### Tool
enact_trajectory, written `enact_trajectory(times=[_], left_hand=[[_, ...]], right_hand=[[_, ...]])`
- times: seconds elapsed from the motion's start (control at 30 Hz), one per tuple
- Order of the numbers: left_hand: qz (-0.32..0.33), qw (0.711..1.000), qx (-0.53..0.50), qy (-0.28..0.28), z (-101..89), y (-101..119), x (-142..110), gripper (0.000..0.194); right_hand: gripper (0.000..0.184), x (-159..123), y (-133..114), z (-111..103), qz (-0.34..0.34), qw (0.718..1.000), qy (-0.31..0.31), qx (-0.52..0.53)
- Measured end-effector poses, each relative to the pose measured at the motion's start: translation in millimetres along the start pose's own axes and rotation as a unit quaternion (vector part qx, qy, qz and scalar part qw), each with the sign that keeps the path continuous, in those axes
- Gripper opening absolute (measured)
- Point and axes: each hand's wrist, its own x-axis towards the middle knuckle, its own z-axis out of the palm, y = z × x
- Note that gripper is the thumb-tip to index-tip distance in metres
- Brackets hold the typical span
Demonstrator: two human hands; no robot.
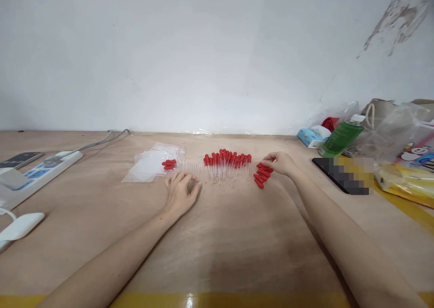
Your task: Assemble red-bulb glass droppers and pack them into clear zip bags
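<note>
Right of the capped droppers (229,157), loose red bulbs (265,172) slant just beside my nearer right hand (283,163), fingertips bunched, though I can't tell if they're pinching 1.

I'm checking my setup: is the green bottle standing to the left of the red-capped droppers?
No, the green bottle is right of the red-capped droppers.
</note>
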Motion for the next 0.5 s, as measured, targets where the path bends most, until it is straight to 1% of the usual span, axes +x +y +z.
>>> enact_trajectory(times=[0.07, 0.1, 0.2, 0.3, 0.4, 0.5], left_hand=[[-0.04, 0.999, 0.005, 0.008, 0.8, -1, 1, 0.012], [-0.056, 0.998, 0.004, 0.011, 1.0, -2, 2, 0.014], [-0.083, 0.997, -0.006, 0.006, 1.1, -3, 3, 0.021], [-0.09, 0.996, -0.011, -0.009, 0.5, -3, 2, 0.022], [-0.09, 0.996, 0.0, -0.012, -0.4, -3, 3, 0.022], [-0.081, 0.996, 0.037, -0.008, -2.6, -6, 9, 0.023]], right_hand=[[0.021, -7, 7, 2, -0.035, 0.999, -0.018, 0.004], [0.021, -9, 9, 4, -0.05, 0.999, -0.015, -0.001], [0.022, -10, 11, 12, -0.077, 0.996, 0.018, -0.045], [0.021, -8, 11, 16, -0.095, 0.992, 0.03, -0.074], [0.017, -5, 12, 18, -0.088, 0.993, 0.039, -0.07], [0.012, -5, 12, 19, -0.089, 0.994, 0.041, -0.057]])
